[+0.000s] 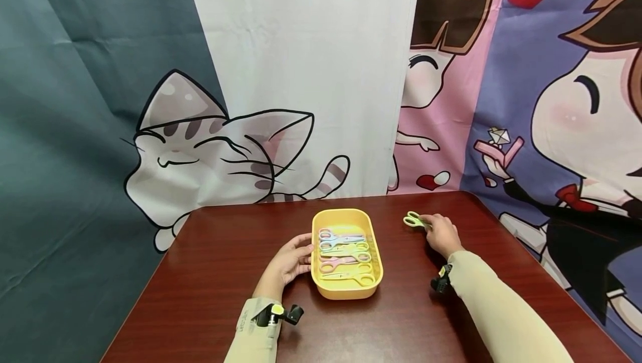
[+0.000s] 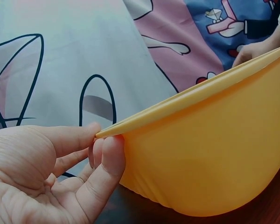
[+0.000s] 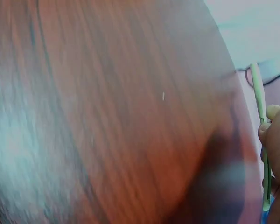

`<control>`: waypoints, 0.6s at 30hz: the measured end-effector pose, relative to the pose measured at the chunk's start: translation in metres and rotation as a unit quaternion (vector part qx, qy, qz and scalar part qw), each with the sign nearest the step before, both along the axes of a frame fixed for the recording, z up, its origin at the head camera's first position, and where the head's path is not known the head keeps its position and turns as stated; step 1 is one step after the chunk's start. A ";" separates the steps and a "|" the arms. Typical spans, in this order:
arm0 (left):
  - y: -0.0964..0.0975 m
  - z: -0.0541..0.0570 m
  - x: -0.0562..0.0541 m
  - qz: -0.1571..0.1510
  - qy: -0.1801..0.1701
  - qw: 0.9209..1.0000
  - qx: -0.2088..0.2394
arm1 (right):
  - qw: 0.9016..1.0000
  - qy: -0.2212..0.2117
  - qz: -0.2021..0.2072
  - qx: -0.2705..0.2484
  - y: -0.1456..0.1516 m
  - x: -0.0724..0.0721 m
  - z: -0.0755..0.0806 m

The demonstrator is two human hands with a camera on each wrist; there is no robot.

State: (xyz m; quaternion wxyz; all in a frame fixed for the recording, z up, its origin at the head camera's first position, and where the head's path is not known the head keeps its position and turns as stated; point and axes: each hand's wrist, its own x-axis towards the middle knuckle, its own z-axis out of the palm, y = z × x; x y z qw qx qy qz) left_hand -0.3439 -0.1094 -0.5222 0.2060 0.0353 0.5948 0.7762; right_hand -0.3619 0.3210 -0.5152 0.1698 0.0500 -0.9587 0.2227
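A yellow plastic tray (image 1: 347, 294) stands on the table with several pairs of small scissors (image 1: 346, 262) lying in it, in blue, pink, green and yellow. At its left side my left hand (image 1: 291, 260) pinches the rim; the left wrist view shows the fingertips above and below the lip (image 2: 177, 100). To the right of the tray, my right hand (image 1: 442, 235) holds a pair of light green scissors (image 1: 412, 219), its finger loops toward the left. The blades are mostly hidden by the hand. In the right wrist view, the scissors (image 3: 258, 91) appear edge-on between thumb and fingers.
The dark red-brown wooden table (image 1: 220, 279) reaches back to a cartoon-printed curtain (image 1: 301, 73). Each wrist carries a strapped-on black camera mount (image 1: 278, 315). The table's far edge lies just behind the tray and the right hand.
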 end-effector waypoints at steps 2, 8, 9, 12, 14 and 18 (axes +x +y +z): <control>0.000 0.000 0.000 -0.001 0.001 1.000 0.002 | 1.000 0.010 0.011 -0.001 -0.008 -0.001 0.005; -0.001 0.001 0.000 0.005 0.001 1.000 0.008 | 0.997 0.049 0.052 -0.002 -0.039 -0.009 0.022; -0.001 0.001 0.000 0.005 0.002 1.000 0.007 | 0.997 0.051 0.058 -0.004 -0.046 -0.010 0.025; -0.001 0.000 0.001 0.003 0.003 1.000 0.008 | 0.996 0.054 0.076 -0.009 -0.064 -0.011 0.033; -0.001 -0.002 0.001 0.002 0.002 1.000 0.008 | 0.994 0.055 0.089 -0.014 -0.077 -0.011 0.039; 0.000 -0.002 0.001 0.003 0.003 1.000 0.007 | 0.991 0.059 0.116 -0.016 -0.098 -0.009 0.048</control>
